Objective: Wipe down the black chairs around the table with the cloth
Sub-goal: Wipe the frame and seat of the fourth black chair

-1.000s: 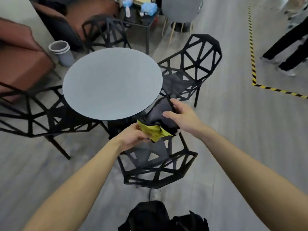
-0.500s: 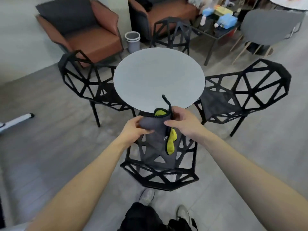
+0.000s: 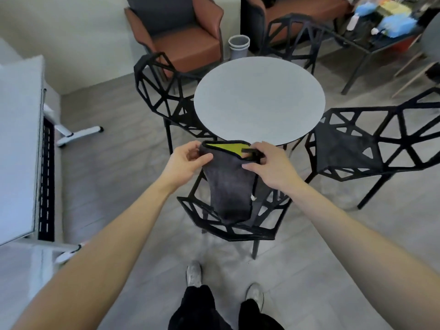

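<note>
We hold the cloth (image 3: pixel 227 184) up in front of us with both hands, above the seat of the nearest black chair (image 3: pixel 238 228), which stands tucked toward the near edge of the round grey table (image 3: pixel 259 101). Our left hand (image 3: pixel 184 160) pinches the cloth's upper left corner between thumb and curled fingers, and our right hand (image 3: pixel 269 165) grips the upper right corner, its fingers closed near a small black loop at the hem. The cloth is dark grey on the side facing us and yellow-green on the inner side, which shows at the top where the fabric opens between our hands; the rest hangs down in a long fold whose lower end overlaps the chair's frame in the view, though we cannot tell whether it touches. Three more black lattice chairs ring the table: the left chair (image 3: pixel 162 91), the right chair (image 3: pixel 371 148) and the far chair (image 3: pixel 292 36) behind the tabletop. Beyond the left chair sits a brown armchair (image 3: pixel 181 36), with a grey bin (image 3: pixel 238 46) just beside it on the floor. At the upper right a dark side table (image 3: pixel 381 44) carries blue items too blurred to name. A white panel on feet (image 3: pixel 19 144) stands along our left.
</note>
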Tool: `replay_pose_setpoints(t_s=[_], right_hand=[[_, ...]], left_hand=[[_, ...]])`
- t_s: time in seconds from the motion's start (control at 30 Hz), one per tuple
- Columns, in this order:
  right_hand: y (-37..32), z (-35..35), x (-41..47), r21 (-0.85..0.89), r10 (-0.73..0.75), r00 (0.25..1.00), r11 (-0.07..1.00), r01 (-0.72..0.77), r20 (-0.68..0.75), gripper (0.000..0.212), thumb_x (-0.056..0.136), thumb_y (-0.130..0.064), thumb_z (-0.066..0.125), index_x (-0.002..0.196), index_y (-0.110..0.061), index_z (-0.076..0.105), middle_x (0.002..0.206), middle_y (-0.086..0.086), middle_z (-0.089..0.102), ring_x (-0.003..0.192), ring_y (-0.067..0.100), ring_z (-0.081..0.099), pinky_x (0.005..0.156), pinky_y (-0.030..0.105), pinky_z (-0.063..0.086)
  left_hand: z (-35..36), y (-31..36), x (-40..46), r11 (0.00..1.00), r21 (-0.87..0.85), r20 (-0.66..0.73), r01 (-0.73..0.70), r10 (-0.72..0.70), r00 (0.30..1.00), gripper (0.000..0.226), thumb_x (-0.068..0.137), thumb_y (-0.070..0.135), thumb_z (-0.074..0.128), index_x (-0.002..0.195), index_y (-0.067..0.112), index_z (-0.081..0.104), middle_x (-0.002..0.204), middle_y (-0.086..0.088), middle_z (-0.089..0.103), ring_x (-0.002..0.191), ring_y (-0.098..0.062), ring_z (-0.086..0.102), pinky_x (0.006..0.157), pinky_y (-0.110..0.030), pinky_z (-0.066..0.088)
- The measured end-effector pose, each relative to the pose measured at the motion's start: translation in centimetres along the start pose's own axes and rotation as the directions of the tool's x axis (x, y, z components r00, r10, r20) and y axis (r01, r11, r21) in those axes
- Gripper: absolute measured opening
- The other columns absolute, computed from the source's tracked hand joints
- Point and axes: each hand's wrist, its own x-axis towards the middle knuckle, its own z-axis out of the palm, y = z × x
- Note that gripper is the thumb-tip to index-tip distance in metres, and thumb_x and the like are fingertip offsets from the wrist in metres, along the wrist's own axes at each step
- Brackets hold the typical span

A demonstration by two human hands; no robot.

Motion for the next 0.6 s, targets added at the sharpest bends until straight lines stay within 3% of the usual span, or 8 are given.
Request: replay_pose_setpoints(t_s=[0.07,0.13,0.23,0.3,0.4,0.43,0.5,0.6], right_hand=[[-0.3,-0.2,0.4,-0.038,0.003,1.000,0.999,-0.004,-0.018,0.024,0.090,-0.024,0.085,0.107,-0.026,0.068,0.108,-0.008,0.070,0.102,0.017,0.067,0.094,0.037,0.057],[-1.2,-0.3,0.8,-0.046,0.004,1.000,0.999,-0.003,0.007,0.031,0.087,-0.027,0.087,0.113,-0.027,0.069,0.105,-0.011,0.070,0.098,0.018,0.068,0.090,0.035,0.056],[-2.2,0.4,1.5,-0.025,-0.008,1.000,1.000,0.009,0.026,0.024,0.084,-0.025,0.088,0.095,-0.031,0.067,0.100,-0.012,0.072,0.093,0.013,0.067,0.087,0.036,0.056],[-2.7,1.3,1.9,0.041,0.001,1.000,0.999,0.000,-0.018,0.034,0.085,-0.021,0.088,0.109,-0.031,0.065,0.100,-0.009,0.068,0.090,0.012,0.063,0.083,0.030,0.051],[-3.7,2.6,2.4,-0.046,0.041,0.997,0.998,-0.038,0.059,0.070,0.091,-0.023,0.084,0.150,-0.038,0.050,0.130,-0.008,0.060,0.106,0.010,0.058,0.094,0.024,0.041],[-4.0,3.0,2.5,-0.117,0.062,0.993,0.992,-0.050,0.100,0.068,0.093,-0.024,0.081,0.153,-0.034,0.051,0.137,-0.007,0.059,0.113,0.011,0.058,0.096,0.024,0.039],[-4.7,3.7,2.1,-0.210,0.064,0.989,0.977,-0.034,0.136,0.042,0.097,-0.024,0.076,0.138,-0.028,0.068,0.131,-0.007,0.068,0.119,0.014,0.060,0.095,0.024,0.038],[-5.9,5.1,0.5,-0.245,0.004,0.995,0.969,0.021,0.102,0.017,0.096,-0.027,0.077,0.113,-0.028,0.076,0.106,-0.015,0.070,0.103,0.011,0.062,0.085,0.026,0.040]], left_hand=[[-0.7,0.4,-0.4,0.998,0.052,-0.004,-0.042,0.042,0.999,0.019,0.105,0.011,0.070,0.124,0.009,0.073,0.115,-0.005,0.081,0.115,-0.023,0.075,0.107,-0.039,0.057],[-1.7,0.6,-0.4,0.991,0.120,0.014,-0.061,0.060,0.998,0.022,0.107,0.015,0.066,0.130,0.016,0.067,0.102,0.003,0.081,0.101,-0.011,0.075,0.096,-0.032,0.058],[-3.3,1.2,0.4,0.962,0.259,0.024,-0.088,0.084,0.996,0.010,0.110,0.023,0.062,0.119,0.028,0.063,0.085,-0.006,0.075,0.081,-0.009,0.065,0.083,-0.031,0.052],[-4.6,1.5,0.7,0.949,0.293,0.025,-0.117,0.114,0.993,0.010,0.110,0.024,0.061,0.112,0.033,0.064,0.095,0.001,0.076,0.091,-0.010,0.069,0.088,-0.030,0.052],[-6.1,1.4,0.3,0.933,0.330,0.044,-0.145,0.139,0.989,0.012,0.111,0.024,0.059,0.113,0.033,0.067,0.105,0.008,0.076,0.101,-0.009,0.071,0.093,-0.027,0.053],[-6.5,1.3,-0.1,0.924,0.349,0.058,-0.158,0.147,0.987,0.013,0.111,0.024,0.059,0.112,0.035,0.066,0.103,0.010,0.075,0.097,-0.006,0.069,0.091,-0.025,0.051],[-7.2,0.9,-1.1,0.903,0.390,0.085,-0.177,0.156,0.984,0.014,0.111,0.025,0.058,0.110,0.037,0.064,0.098,0.008,0.072,0.092,-0.008,0.068,0.087,-0.026,0.052],[-8.6,0.0,-2.5,0.892,0.425,0.088,-0.152,0.127,0.988,0.008,0.112,0.028,0.056,0.110,0.028,0.063,0.098,0.000,0.073,0.096,-0.022,0.069,0.092,-0.044,0.057]])
